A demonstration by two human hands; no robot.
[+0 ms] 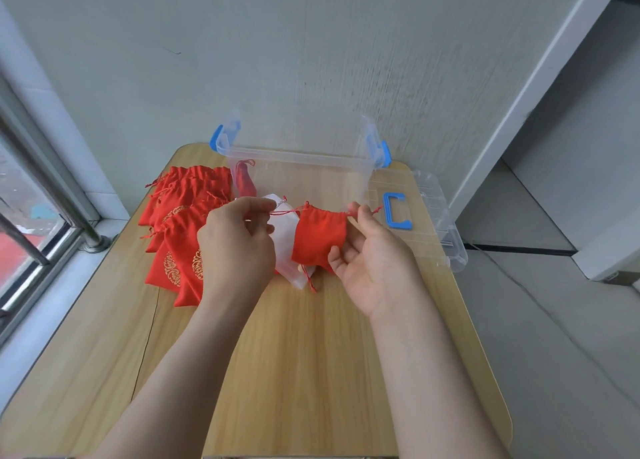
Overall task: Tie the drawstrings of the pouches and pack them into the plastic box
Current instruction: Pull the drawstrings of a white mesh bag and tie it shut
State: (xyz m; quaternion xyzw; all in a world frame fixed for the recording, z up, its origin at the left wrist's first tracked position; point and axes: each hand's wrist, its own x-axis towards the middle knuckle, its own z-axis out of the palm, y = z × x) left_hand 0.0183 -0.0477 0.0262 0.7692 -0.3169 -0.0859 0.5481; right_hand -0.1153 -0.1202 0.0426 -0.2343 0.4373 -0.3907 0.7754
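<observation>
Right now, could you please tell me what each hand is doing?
Left hand: pinches one drawstring of the red pouch.
Right hand: pinches the other drawstring.

Bright, flat daylight from metal-framed window (24,195) at left; faint soft shadows on light wooden surface (311,372); fisheye bending at edges; slightly soft.

A small red pouch (320,238) hangs above the table's middle with its mouth gathered. Its drawstrings (289,211) are stretched sideways, pinched by the left hand (235,240) and right hand (374,261). A heap (180,223) of red, gold-patterned pouches lies by the left edge. A clear, open box (294,157) with blue latches stands at the far edge, with something red (246,183) inside.
</observation>
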